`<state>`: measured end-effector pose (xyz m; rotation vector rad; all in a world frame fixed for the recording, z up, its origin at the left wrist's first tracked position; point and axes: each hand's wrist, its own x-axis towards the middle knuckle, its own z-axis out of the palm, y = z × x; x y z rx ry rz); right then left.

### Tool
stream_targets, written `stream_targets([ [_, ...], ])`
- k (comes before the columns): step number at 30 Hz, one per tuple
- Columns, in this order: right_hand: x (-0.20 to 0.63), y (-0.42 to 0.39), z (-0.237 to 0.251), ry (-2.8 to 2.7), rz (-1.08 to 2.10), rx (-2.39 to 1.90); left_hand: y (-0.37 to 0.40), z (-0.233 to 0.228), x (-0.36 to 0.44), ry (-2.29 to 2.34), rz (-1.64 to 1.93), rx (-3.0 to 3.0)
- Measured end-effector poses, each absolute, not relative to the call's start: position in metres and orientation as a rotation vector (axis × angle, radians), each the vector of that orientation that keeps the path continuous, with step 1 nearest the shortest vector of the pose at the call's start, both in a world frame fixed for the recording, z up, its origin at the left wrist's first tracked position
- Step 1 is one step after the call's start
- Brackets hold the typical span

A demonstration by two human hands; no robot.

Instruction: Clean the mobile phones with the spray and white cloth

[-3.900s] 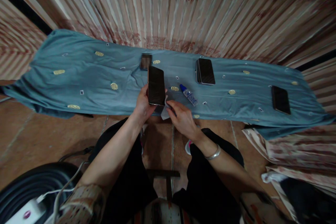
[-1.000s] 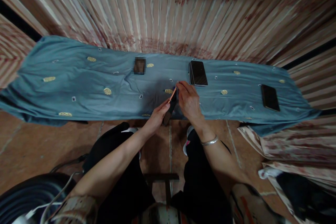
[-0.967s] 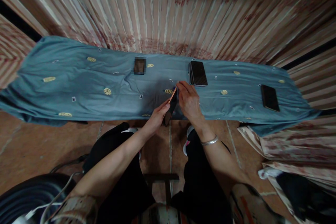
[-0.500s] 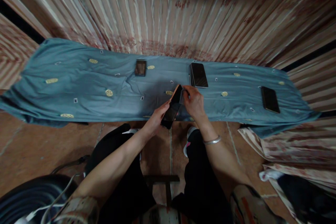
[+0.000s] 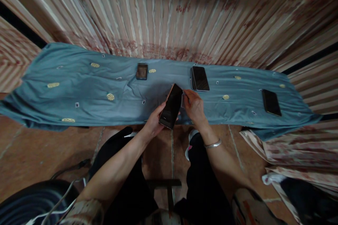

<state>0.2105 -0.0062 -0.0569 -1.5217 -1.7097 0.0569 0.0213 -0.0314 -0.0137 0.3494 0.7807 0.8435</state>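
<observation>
My left hand [image 5: 152, 123] holds a black phone [image 5: 171, 106] with a copper-coloured edge, its dark screen turned up toward me, just above the near edge of a blue cloth [image 5: 79, 91]. My right hand [image 5: 194, 107] sits against the phone's right side, fingers curled on a small pale wipe that is mostly hidden. A silver bangle [image 5: 212, 144] circles my right wrist.
A stack of dark phones [image 5: 200, 78] lies on the cloth beyond my right hand, and a single dark phone [image 5: 271, 102] lies at the far right. A small blurred object [image 5: 142, 71] lies mid-cloth. Striped curtains hang behind. Cables and a dark round object [image 5: 31, 200] lie lower left.
The phone has turned from edge-on to screen-up in my left hand. My right hand moved from its top end to its right side. The small blue-capped bottle seen earlier is hidden now.
</observation>
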Motion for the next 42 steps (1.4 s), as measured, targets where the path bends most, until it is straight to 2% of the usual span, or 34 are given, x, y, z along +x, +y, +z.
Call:
stream_targets([
  [23, 0.190, -0.027, -0.061, -1.844, 0.071, -1.448, -0.006, -0.009, 0.028, 0.791, 1.070, 0.301],
  [42, 0.174, -0.056, -0.041, -1.986, 0.175, -1.327, 0.012, -0.016, 0.023, 0.780, 1.088, 0.387],
])
